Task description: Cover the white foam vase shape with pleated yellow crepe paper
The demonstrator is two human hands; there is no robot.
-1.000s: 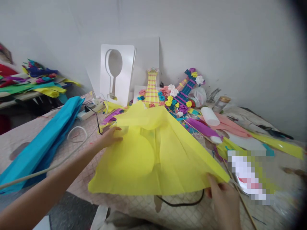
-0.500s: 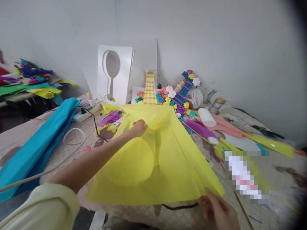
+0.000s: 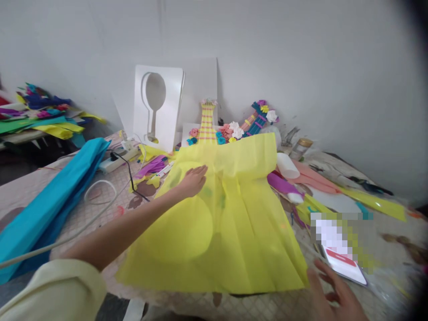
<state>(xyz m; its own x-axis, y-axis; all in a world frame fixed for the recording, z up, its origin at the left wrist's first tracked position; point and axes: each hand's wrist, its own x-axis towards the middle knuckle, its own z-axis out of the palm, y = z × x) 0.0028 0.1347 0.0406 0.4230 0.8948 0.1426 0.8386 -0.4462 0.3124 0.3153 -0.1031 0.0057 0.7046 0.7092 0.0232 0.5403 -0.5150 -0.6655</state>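
A plain grey wall (image 3: pixel 317 67) rises behind a cluttered table (image 3: pixel 267 304). A yellow sheet (image 3: pixel 261 223) covers its middle, reaching the near edge. The left hand (image 3: pixel 194 182) lies on the sheet, palm down and fingers outstretched. The right hand (image 3: pixel 334 290) has its fingers loosely apart beside the sheet's near right corner; whether they touch it, I cannot tell. Blue paper (image 3: pixel 56 187) runs along the table's left side, a phone (image 3: pixel 349 270) lies toward its near right corner, and a white cut-out board (image 3: pixel 170 107) stands along the back edge.
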